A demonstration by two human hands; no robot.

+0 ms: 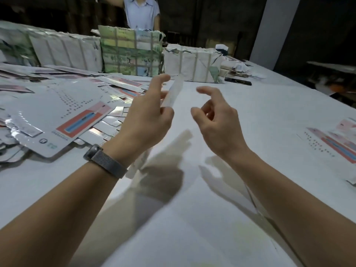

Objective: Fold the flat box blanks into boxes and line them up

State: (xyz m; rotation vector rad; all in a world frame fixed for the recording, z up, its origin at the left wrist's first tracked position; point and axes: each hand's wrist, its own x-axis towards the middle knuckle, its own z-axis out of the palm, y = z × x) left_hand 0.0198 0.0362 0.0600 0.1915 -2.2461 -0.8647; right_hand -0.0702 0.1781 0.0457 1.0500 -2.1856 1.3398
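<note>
A loose heap of flat white box blanks printed with red-and-blue panels [63, 112] spreads over the left of the white tabletop [250, 112], running off the frame edge. The left hand [148, 114], above a grey woven watch strap [107, 162], holds a narrow white folded blank [174, 92] (blurred, its lower end hidden behind the palm), while the right hand [215, 120] hovers just beside it, fingers loosely curled and holding nothing. More printed blanks [335, 143] lie cut off at the right edge.

Overhead light, fairly bright on my white table [250, 112]; background dark. Hard shadows of both arms fall toward me. Glare on the glossy blanks [57, 116] at left. The white strip [174, 91] by my fingers is motion-blurred, possibly card. Edges bow outward, soft.
</note>
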